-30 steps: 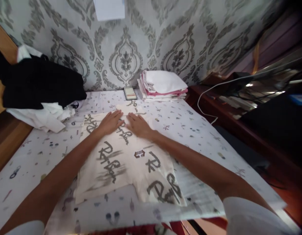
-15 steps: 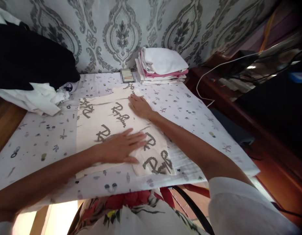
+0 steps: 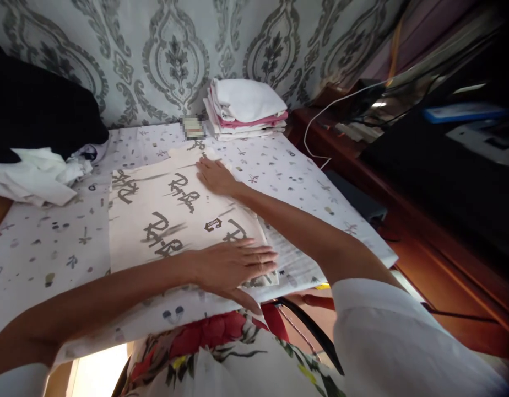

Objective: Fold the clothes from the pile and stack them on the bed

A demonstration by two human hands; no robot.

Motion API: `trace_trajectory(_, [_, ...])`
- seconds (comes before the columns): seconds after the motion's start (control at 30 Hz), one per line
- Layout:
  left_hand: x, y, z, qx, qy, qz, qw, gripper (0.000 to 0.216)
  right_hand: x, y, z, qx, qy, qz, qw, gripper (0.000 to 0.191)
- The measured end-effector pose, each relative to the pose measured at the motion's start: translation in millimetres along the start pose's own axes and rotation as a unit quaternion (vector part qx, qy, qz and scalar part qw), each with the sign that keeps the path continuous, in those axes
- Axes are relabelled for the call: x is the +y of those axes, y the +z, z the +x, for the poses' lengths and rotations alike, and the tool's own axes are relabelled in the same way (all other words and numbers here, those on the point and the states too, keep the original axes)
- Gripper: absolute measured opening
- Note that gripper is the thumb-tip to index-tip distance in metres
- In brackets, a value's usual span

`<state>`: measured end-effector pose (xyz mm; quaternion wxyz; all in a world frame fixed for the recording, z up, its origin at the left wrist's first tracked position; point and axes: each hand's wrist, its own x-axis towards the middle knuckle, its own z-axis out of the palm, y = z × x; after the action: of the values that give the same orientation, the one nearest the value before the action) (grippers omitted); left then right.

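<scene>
A cream shirt (image 3: 151,201) with dark lettering lies flat on the patterned tablecloth. My left hand (image 3: 233,269) rests palm down across its near right corner, fingers stretched to the right and thumb pointing toward the table's front edge. Higher up, my right hand (image 3: 215,176) presses flat on the shirt's far right part, close to the collar end. Both hands are open and grip nothing. A small dark printed badge (image 3: 214,224) shows on the cloth between them. My left hand and forearm cover part of the shirt's lower edge.
A folded stack of white and pink clothes (image 3: 248,102) stands at the back by the wall. Black clothing (image 3: 39,105) and a crumpled white cloth (image 3: 35,173) are heaped at left. A white cable (image 3: 306,135) runs over the reddish-brown furniture (image 3: 298,118) at right.
My left hand has slid right and nearer across the shirt, uncovering the badge. My right hand stays on the far part. The view has turned slightly to the right.
</scene>
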<state>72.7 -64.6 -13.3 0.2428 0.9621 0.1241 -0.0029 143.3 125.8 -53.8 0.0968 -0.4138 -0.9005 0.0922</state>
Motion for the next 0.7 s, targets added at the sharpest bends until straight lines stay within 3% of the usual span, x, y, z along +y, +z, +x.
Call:
trace_trajectory(0.17, [1, -1, 9, 0.045, -0.099, 0.018, 0.994, 0.086, 1, 2, 1, 0.009, 0.004, 0.032, 0.999, 0.054])
trace_trajectory(0.3, [8, -6, 11, 0.023, -0.019, -0.015, 0.999, 0.081, 6, -4, 5, 0.004, 0.001, 0.055, 0.998, 0.052])
trace_trajectory(0.37, [9, -12, 1, 0.042, -0.027, -0.041, 0.998, 0.074, 0, -11, 0, 0.003, 0.005, 0.077, 0.997, 0.05])
trace_trajectory(0.47, [2, -16, -30, 0.115, -0.1, -0.032, 0.988, 0.061, -25, -14, -29, 0.053, -0.037, 0.116, 0.991, 0.052])
trace_trajectory(0.53, [-5, -10, -56, 0.155, -0.156, 0.008, 0.976, 0.053, -45, -8, -60, 0.074, -0.106, 0.139, 0.982, 0.053])
trace_trajectory(0.6, [-10, 1, -80, 0.172, -0.195, 0.07, 0.963, 0.05, -59, 0, -91, 0.075, -0.142, 0.146, 0.976, 0.056])
trace_trajectory(0.7, [-12, 21, -104, 0.177, -0.212, 0.16, 0.948, 0.056, -56, 7, -125, 0.079, -0.13, 0.095, 0.984, 0.058])
